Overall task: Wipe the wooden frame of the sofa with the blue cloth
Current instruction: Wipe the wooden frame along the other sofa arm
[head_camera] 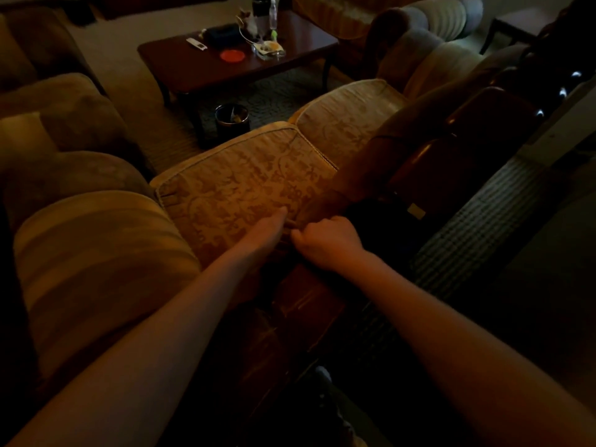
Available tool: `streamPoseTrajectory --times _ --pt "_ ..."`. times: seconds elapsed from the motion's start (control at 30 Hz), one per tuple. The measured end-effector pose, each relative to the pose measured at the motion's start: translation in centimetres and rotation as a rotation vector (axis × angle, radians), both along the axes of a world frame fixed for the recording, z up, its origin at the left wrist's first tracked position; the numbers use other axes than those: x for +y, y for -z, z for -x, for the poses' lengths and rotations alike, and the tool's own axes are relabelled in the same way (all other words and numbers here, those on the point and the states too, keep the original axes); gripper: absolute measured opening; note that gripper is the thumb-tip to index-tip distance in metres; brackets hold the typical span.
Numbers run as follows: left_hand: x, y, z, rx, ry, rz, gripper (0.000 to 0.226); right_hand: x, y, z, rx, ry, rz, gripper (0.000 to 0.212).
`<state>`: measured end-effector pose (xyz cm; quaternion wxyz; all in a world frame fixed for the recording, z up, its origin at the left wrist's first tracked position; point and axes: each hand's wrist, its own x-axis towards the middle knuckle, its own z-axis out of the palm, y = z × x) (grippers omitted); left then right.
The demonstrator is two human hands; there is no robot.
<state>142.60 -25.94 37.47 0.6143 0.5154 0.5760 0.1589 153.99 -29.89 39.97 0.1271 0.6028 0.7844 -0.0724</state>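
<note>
Both hands meet at the seat-cushion edge: left hand [269, 225] flat and open on the gold patterned cushion [245, 185], right hand [325, 238] clenched (on what, I cannot tell). Blue cloth isn't discernible; wiping should follow the dark glossy wooden frame [477, 124] lengthwise.

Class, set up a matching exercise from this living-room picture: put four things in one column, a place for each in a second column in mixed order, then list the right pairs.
Things:
1. red dish
2. bin
3. bottle
4. left hand

Places:
A. on the floor in front of the coffee table
B. standing at the far end of the coffee table
C. resting on the patterned seat cushion
D. lying flat near the middle of the coffee table

Pairs: 1-D, 2-A, 3-B, 4-C
</note>
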Motion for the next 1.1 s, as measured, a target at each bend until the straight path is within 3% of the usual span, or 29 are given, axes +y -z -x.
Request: streamPoseTrajectory --times 0.07,0.2,0.33,0.53,0.6,0.73,0.83,0.9,1.0,1.1 --pt "0.1 -0.3 -0.2 0.017 0.024 0.015 0.055 0.8 -0.6 -1.6 -0.052 0.011 0.037 0.033" --pt "0.0 -0.7 0.2 0.065 0.053 -0.002 0.056 5.1 -2.0 -7.4 -0.324 0.262 0.024 0.04" --pt "-0.4 -0.5 0.6 0.068 0.033 0.019 0.06 6.4 -0.9 -7.1 -0.322 0.346 0.027 0.048" --pt "-0.6 -0.4 0.0 0.086 0.068 -0.007 0.057 1.8 0.4 -2.7 -0.012 0.143 -0.092 0.042" --pt "-0.2 -0.2 -0.5 0.06 0.075 -0.021 0.057 -0.6 1.2 -1.6 0.078 0.071 -0.205 0.041" --pt "0.3 -0.3 -1.8 0.003 0.032 -0.107 0.038 -5.0 3.5 -3.5 0.382 0.181 -0.528 0.047" --pt "-0.2 -0.3 -3.2 -0.085 -0.01 -0.093 0.042 -7.5 5.4 -6.3 0.424 0.107 -0.731 0.038" --pt "-0.9 -0.1 -4.2 -0.059 0.102 -0.159 0.05 -7.8 6.3 -8.9 0.399 0.079 -0.824 0.034" --pt "-1.9 0.0 -5.2 -0.01 0.336 -0.294 0.052 -6.2 6.4 -12.8 0.375 0.28 -0.946 0.035" --pt "-1.8 0.6 -5.4 0.04 0.393 -0.375 0.054 -5.2 6.9 -13.0 0.42 0.504 -1.028 0.035"
